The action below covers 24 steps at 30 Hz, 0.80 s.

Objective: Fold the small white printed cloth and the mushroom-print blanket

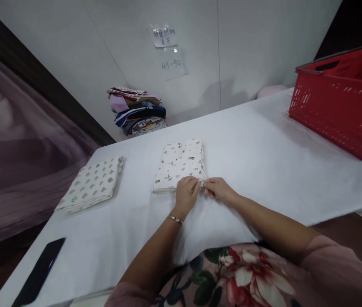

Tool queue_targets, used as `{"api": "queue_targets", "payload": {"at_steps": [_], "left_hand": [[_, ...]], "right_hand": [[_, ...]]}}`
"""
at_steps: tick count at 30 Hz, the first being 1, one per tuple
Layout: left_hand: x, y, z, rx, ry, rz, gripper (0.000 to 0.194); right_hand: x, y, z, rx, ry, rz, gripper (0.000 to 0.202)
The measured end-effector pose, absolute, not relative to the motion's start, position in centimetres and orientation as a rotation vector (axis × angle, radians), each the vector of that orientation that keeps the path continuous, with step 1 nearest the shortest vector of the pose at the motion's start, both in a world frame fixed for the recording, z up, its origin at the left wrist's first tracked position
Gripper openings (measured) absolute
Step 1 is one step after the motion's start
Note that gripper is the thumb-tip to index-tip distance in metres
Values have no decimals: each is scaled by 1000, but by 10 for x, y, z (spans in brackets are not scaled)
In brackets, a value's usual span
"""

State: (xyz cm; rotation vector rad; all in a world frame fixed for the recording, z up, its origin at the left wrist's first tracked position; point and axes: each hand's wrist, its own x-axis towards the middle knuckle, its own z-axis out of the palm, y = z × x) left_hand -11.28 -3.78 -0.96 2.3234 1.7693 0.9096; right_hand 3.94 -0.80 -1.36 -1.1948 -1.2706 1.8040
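A folded white cloth with a small print [181,162] lies flat in the middle of the table. At its near right corner, my left hand [187,194] is closed, thumb and fingers pinching the cloth's edge. My right hand [219,189] pinches the same corner from the right, its fingertips close to those of the left. The corner between them is slightly bunched and partly hidden by the fingers. To the left lies a second folded cloth [93,183], white with rows of grey and green motifs, touched by neither hand.
The table [251,145] has a white cover. A red plastic basket [337,106] stands at the right. A black phone-like slab [41,273] lies near the left front edge. Behind the table is a pile of folded fabrics [139,111] by the wall; a purplish curtain [24,149] hangs left.
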Motion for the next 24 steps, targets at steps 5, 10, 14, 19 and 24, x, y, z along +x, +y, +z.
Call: {"api": "queue_targets", "payload": {"at_steps": [5,10,14,19,24], "left_hand": [[-114,-43,-14,2429,1729,832,20],[-114,-41,-12,2411,1752,791,21],[-110,-35,-10,2300,1816,885,13],[-109,-34,-12,2269,1819,971,14],[-108,-37,-16,2308,1810,981,18]], "right_hand": [[41,-9,-12,-1125,-1222,1832,16],[44,-4,-15,-1096,-1340,1777,19],[51,6,-20,-1211,-1416,1572,10],[54,9,-26,-1295,-1463,1559,5],[50,4,-22,-1291,-1522,1501,4]]}}
